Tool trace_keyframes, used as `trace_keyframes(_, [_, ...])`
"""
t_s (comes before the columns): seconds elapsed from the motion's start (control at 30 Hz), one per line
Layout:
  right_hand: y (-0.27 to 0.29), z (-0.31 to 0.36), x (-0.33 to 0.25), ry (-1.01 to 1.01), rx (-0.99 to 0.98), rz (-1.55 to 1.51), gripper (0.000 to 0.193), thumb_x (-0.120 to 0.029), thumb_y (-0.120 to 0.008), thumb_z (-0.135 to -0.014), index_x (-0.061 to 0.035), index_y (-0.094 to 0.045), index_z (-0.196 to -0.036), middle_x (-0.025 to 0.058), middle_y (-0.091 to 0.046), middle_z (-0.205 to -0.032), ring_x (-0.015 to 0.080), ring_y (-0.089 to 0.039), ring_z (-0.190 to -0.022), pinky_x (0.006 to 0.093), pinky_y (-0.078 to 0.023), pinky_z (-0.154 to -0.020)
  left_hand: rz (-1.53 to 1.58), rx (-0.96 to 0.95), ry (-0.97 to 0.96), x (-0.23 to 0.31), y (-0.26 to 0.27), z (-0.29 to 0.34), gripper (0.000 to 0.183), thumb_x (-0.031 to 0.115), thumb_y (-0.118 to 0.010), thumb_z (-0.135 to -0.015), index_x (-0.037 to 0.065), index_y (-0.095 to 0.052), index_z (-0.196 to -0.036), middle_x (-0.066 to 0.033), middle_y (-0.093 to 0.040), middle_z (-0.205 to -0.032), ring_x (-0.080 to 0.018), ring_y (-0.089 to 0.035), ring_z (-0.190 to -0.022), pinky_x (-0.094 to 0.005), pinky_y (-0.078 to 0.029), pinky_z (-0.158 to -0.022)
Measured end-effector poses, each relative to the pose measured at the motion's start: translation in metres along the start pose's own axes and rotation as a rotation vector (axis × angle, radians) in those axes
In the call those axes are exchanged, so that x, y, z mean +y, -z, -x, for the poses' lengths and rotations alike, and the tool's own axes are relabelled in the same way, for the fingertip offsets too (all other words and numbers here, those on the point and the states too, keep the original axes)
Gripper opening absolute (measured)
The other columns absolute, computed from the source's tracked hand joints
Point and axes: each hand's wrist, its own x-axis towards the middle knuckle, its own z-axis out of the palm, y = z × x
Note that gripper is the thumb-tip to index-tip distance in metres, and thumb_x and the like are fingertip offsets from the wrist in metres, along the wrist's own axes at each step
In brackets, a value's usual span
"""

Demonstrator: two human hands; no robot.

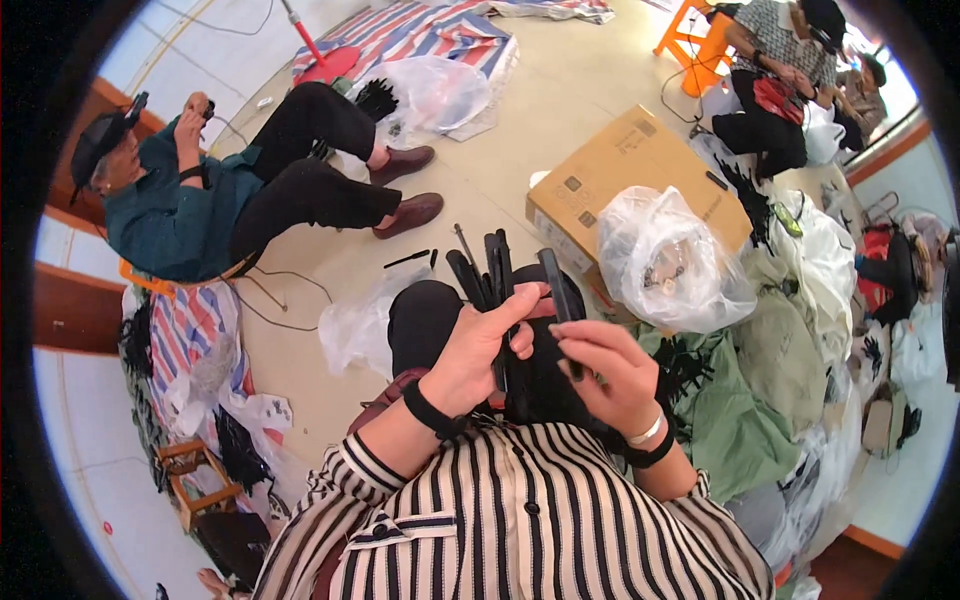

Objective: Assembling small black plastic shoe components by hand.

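Over my lap, my left hand (pixel 487 335) is wrapped round a bundle of long black pieces (pixel 495 262) that look like plastic handles; their exact kind I cannot make out. A thin metal rod (pixel 463 243) sticks up beside the bundle. My right hand (pixel 612 372) pinches a single dark, flat, bar-shaped piece (pixel 555 283), tilted and just right of the bundle. The lower ends of the bundle merge with my black trousers. Both wrists wear black bands.
Ahead on the right stands a cardboard box (pixel 600 170) with a clear plastic bag (pixel 672 265) of small parts on it. Green sacks (pixel 745 410) lie to my right. Black pieces (pixel 408 258) lie on the floor. One person (pixel 180 220) sits left; others (pixel 780 80) work far right.
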Motion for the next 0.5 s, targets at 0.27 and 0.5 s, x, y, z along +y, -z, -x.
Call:
trace_keyframes(0.27, [0.004, 0.006, 0.013, -0.155, -0.165, -0.003, 0.031, 0.009, -0.054, -0.074, -0.0040, -0.063, -0.101, 0.0134, -0.061, -0.104, 0.0305, -0.060, -0.098, 0.0352, -0.049, -0.083, -0.238, 0.098, -0.146, -0.002, 0.006, -0.005, 0.030, 0.009, -0.062, -0.085, 0.000, -0.055, -0.113, -0.0067, -0.066, -0.083, -0.0056, -0.047, -0.056, -0.0197, -0.038, -0.053])
trace_keyframes(0.5, [0.065, 0.050, 0.185, -0.630, 0.018, 0.584, 0.018, -0.002, -0.052, -0.078, -0.0011, -0.063, -0.092, 0.0188, -0.062, -0.087, 0.0381, -0.058, -0.088, 0.0430, -0.047, -0.078, -0.346, -0.004, -0.133, 0.000, -0.002, -0.002, 0.041, 0.006, -0.063, -0.082, 0.003, -0.049, -0.121, -0.0071, -0.065, -0.079, -0.0049, -0.047, -0.055, -0.0182, -0.037, -0.051])
